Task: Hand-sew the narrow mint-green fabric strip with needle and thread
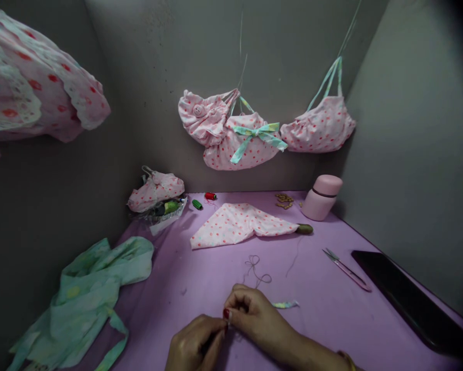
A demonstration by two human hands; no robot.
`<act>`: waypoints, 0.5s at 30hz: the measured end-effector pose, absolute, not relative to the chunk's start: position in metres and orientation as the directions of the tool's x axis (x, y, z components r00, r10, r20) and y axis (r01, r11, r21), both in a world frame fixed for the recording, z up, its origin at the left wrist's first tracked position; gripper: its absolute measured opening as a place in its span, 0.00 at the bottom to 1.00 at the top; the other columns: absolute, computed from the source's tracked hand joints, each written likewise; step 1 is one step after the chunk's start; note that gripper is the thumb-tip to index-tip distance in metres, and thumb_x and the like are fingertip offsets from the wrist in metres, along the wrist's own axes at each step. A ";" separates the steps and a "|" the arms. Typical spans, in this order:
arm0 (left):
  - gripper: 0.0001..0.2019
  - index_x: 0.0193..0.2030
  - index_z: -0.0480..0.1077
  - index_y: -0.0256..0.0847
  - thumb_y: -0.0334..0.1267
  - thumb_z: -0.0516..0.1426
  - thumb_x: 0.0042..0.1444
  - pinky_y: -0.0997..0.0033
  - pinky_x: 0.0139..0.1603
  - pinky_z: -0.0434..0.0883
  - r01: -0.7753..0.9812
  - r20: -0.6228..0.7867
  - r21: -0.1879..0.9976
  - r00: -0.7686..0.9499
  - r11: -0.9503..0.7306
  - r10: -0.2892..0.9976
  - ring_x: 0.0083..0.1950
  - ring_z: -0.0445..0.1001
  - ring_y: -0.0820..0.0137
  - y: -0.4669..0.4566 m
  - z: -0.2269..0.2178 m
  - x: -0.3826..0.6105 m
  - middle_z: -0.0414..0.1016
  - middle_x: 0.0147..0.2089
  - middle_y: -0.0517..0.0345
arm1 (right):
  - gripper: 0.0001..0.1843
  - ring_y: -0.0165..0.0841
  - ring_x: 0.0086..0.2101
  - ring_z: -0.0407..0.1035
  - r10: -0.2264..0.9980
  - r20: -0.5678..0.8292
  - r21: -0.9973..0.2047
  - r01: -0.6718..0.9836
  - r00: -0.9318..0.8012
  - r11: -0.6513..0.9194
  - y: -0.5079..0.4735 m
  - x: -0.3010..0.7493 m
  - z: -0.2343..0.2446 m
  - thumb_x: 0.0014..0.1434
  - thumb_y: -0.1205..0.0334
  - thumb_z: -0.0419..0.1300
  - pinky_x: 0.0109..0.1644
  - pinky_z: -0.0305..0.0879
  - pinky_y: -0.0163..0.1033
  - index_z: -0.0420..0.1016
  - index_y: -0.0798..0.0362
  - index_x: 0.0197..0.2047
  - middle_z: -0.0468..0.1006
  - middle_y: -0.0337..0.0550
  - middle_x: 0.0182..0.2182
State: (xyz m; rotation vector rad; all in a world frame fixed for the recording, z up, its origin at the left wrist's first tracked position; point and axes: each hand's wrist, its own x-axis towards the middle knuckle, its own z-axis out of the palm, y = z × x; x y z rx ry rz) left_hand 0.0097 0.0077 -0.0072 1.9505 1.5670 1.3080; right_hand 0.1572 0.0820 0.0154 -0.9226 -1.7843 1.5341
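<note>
Your left hand [195,344] and right hand [254,315] pinch something tiny between the fingertips, too small to make out; a loop of thread [257,270] lies just ahead.

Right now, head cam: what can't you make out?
Head view:
- Pinched item: hidden by the left hand and right hand.
- Plastic bag contents: partly hidden by pink cloth.
- Brown bits: too small to identify.
- Black slab: far end lost in dark corner.
- Dotted fabric: cut off by left edge.
</note>
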 end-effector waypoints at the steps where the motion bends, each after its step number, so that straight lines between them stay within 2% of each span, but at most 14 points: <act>1: 0.14 0.32 0.76 0.43 0.43 0.52 0.61 0.81 0.30 0.70 0.610 0.435 0.722 -0.033 -0.327 0.900 0.27 0.77 0.72 0.008 -0.008 0.010 0.79 0.26 0.58 | 0.08 0.25 0.23 0.61 0.829 -0.015 -0.998 0.053 -0.559 0.017 0.083 0.157 0.015 0.52 0.62 0.60 0.25 0.55 0.29 0.68 0.55 0.26 0.65 0.35 0.23; 4: 0.11 0.31 0.75 0.43 0.40 0.53 0.59 0.81 0.30 0.70 0.637 0.375 0.728 -0.059 -0.254 0.925 0.27 0.78 0.71 0.007 -0.008 0.009 0.79 0.27 0.59 | 0.15 0.23 0.16 0.58 0.871 -0.139 -0.955 -0.167 -0.471 -0.243 0.094 0.159 0.019 0.52 0.50 0.60 0.16 0.47 0.27 0.64 0.53 0.33 0.69 0.35 0.23; 6: 0.09 0.32 0.76 0.43 0.36 0.55 0.57 0.82 0.30 0.71 0.653 0.331 0.728 -0.067 -0.210 0.941 0.28 0.78 0.70 0.007 -0.007 0.008 0.81 0.28 0.59 | 0.17 0.22 0.13 0.57 0.920 -0.226 -0.902 -0.288 -0.320 -0.322 0.110 0.167 0.022 0.48 0.51 0.63 0.14 0.46 0.26 0.63 0.52 0.34 0.70 0.36 0.22; 8: 0.08 0.32 0.76 0.43 0.35 0.55 0.55 0.82 0.29 0.71 0.675 0.297 0.719 -0.085 -0.164 0.951 0.28 0.79 0.70 0.007 -0.007 0.007 0.81 0.28 0.59 | 0.15 0.22 0.13 0.56 0.965 -0.244 -0.898 -0.352 -0.097 -0.262 0.133 0.182 0.025 0.45 0.58 0.65 0.14 0.48 0.25 0.63 0.53 0.31 0.67 0.32 0.18; 10: 0.09 0.30 0.76 0.43 0.35 0.54 0.55 0.81 0.27 0.70 0.692 0.282 0.711 -0.120 -0.123 0.952 0.25 0.78 0.71 0.008 -0.009 0.007 0.80 0.26 0.60 | 0.13 0.21 0.12 0.53 0.975 -0.209 -0.914 -0.369 0.078 -0.167 0.161 0.202 0.025 0.46 0.61 0.63 0.14 0.48 0.24 0.60 0.52 0.29 0.61 0.28 0.15; 13: 0.11 0.29 0.76 0.43 0.38 0.52 0.55 0.80 0.24 0.69 0.704 0.297 0.703 -0.164 -0.099 0.941 0.23 0.76 0.71 0.008 -0.015 0.008 0.79 0.23 0.61 | 0.13 0.21 0.15 0.57 0.913 -0.099 -0.944 -0.329 0.395 0.040 0.196 0.234 0.020 0.50 0.62 0.59 0.19 0.54 0.23 0.53 0.50 0.27 0.58 0.25 0.16; 15: 0.12 0.28 0.76 0.43 0.39 0.52 0.55 0.80 0.25 0.69 0.710 0.312 0.696 -0.164 -0.108 0.936 0.23 0.76 0.71 0.008 -0.018 0.008 0.79 0.23 0.61 | 0.13 0.21 0.17 0.59 0.850 0.002 -0.955 -0.252 0.526 0.158 0.208 0.247 0.016 0.51 0.61 0.56 0.23 0.57 0.24 0.52 0.50 0.27 0.57 0.24 0.17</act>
